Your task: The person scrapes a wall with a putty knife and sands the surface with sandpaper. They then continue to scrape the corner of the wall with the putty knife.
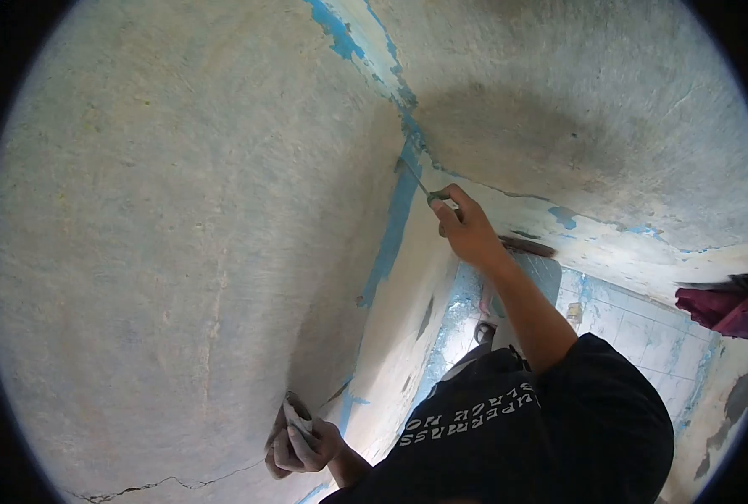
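Note:
My right hand (465, 225) is closed around the green handle of a thin metal tool (420, 182). Its slim shaft points up and left, with the tip at the blue paint strip (397, 220) in the wall corner. Whether it ends in a blade or a point is too small to tell. Lower down, my left hand (311, 447) grips a folded greyish-white sheet (298, 417), either cloth or sandpaper, close to the grey left wall (181, 252). Part of the sheet is hidden by the fingers.
Another rough grey wall (576, 84) meets the left one at the corner, with flaking blue and white paint below. Under my right arm lie a grey panel (546, 273) and a tiled floor (634, 332). A maroon cloth (723, 311) hangs at right. A crack (168, 480) runs low left.

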Demonstrator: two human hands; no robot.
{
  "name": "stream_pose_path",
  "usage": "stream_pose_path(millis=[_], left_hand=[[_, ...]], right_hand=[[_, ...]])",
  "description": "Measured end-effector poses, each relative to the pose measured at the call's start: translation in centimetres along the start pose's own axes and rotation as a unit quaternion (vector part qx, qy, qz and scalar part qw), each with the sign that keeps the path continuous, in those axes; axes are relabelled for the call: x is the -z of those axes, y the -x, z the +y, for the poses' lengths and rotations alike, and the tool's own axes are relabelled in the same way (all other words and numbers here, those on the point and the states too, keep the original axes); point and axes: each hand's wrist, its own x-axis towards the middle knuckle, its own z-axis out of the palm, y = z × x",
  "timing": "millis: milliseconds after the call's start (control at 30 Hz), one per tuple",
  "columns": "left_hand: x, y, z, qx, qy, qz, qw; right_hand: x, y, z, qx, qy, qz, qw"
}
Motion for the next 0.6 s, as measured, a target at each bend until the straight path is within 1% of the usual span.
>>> stream_pose_path(millis=[33, 67, 133, 167, 200, 267, 300, 333, 400, 433, 467, 533, 567, 600], left_hand=[[0.2, 0.1, 0.3, 0.003, 0.005, -0.004, 1.000], [0.2, 0.0, 0.6, 0.017, 0.001, -0.007, 1.000], [-0.6, -0.5, 0.4, 0.025, -0.004, 0.002, 1.000], [-0.6, -0.5, 0.3, 0.018, -0.002, -0.001, 1.000], [-0.1, -0.4, 0.3, 0.011, -0.001, -0.009, 1.000], [0.7, 0.3, -0.1, 0.011, -0.021, -0.023, 0.999], [0.4, 0.0, -0.1, 0.007, -0.012, -0.016, 1.000], [-0.1, -0.2, 0.2, 0.007, -0.003, -0.008, 1.000], [-0.5, -0.2, 0.4, 0.015, -0.022, -0.017, 0.999], [-0.4, 0.0, 0.3, 0.011, -0.021, -0.020, 1.000], [0.1, 0.0, 0.1, 0.005, -0.015, -0.023, 1.000], [-0.1, -0.5, 0.4, -0.002, -0.014, -0.025, 1.000], [-0.1, -0.6, 0.5, 0.010, -0.007, -0.022, 1.000], [-0.2, -0.7, 0.5, 0.019, 0.001, -0.020, 1.000]], right_hand=[[-0.3, 0.0, 1.1, 0.045, 0.012, 0.029, 0.998], [-0.4, 0.7, 1.3, 0.046, 0.015, 0.031, 0.998], [-1.5, 1.6, 1.5, 0.091, 0.060, 0.016, 0.994], [-1.6, 0.8, 1.9, 0.104, 0.072, 0.051, 0.991], [-1.0, -0.6, 1.0, 0.103, 0.073, 0.045, 0.991], [0.5, -2.8, -1.1, 0.023, 0.071, 0.058, 0.996], [-0.3, -3.0, 1.4, 0.119, 0.101, 0.096, 0.983], [-0.7, -2.0, 1.3, 0.129, 0.100, 0.101, 0.981], [-1.5, 0.3, 1.7, 0.054, 0.054, 0.001, 0.997], [-0.7, -2.2, 2.1, 0.102, 0.104, 0.063, 0.987], [-0.3, -2.3, 2.8, 0.091, 0.103, 0.062, 0.989], [0.6, -2.6, -0.3, 0.035, 0.066, 0.049, 0.996], [0.1, -1.4, 0.2, -0.002, 0.051, 0.028, 0.998], [0.0, -1.0, 0.3, 0.003, 0.050, 0.035, 0.998]])
